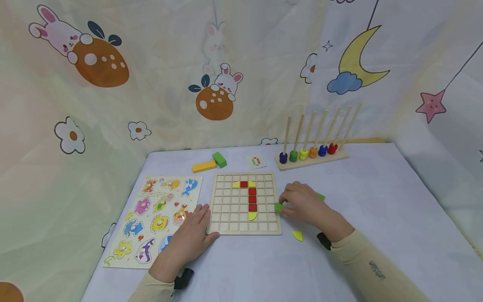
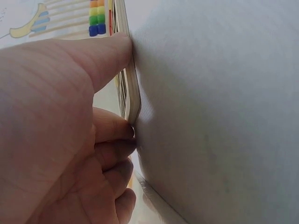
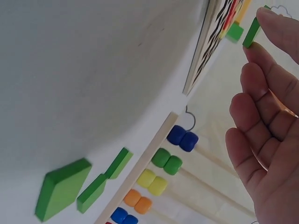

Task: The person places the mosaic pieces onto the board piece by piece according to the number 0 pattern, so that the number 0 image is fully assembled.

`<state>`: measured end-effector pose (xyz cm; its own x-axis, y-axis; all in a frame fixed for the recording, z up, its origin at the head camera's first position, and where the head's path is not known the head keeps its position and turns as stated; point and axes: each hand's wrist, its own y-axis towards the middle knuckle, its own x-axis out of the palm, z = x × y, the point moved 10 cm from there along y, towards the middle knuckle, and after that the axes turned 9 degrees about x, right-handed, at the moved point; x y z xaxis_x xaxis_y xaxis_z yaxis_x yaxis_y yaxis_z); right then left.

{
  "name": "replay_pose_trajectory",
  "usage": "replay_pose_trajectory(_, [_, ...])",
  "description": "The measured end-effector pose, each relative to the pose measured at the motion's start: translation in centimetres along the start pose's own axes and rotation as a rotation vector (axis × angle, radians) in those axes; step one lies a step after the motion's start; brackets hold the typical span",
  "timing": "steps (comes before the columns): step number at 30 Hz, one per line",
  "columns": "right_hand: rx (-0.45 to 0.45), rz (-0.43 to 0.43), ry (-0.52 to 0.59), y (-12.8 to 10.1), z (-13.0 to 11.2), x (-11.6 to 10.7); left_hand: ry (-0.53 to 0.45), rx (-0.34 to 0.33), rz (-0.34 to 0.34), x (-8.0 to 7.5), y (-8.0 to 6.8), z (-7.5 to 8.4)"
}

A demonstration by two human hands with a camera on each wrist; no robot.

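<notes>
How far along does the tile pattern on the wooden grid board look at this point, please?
Partly done. On the grid board, a column of red tiles sits with yellow pieces at its top and foot. In hand: the right hand pinches a green tile at the board's right edge, while the left hand steadies the near left corner. Left: most squares are bare, with more green pieces and a yellow piece loose on the table.

cartoon curtain [image 1: 170, 84] walls, white table [image 1: 377, 201].

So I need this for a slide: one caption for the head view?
Right hand pinches a green tile beside the wooden grid board; left hand steadies its corner.
</notes>
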<state>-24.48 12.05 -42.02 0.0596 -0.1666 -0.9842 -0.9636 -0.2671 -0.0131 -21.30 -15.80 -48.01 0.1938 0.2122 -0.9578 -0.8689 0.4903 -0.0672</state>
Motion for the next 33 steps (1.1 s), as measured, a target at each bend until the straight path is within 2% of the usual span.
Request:
replay_pose_trajectory(7, [-0.008,-0.004,0.001,0.5,-1.8,-0.2,-0.001,-0.002,-0.001,0.1,0.0,-0.1])
replay_pose_trajectory(33, [-0.100,-0.018,0.048,2.8,-8.1,1.8,0.007,-0.010,-0.010,0.2,0.0,-0.1])
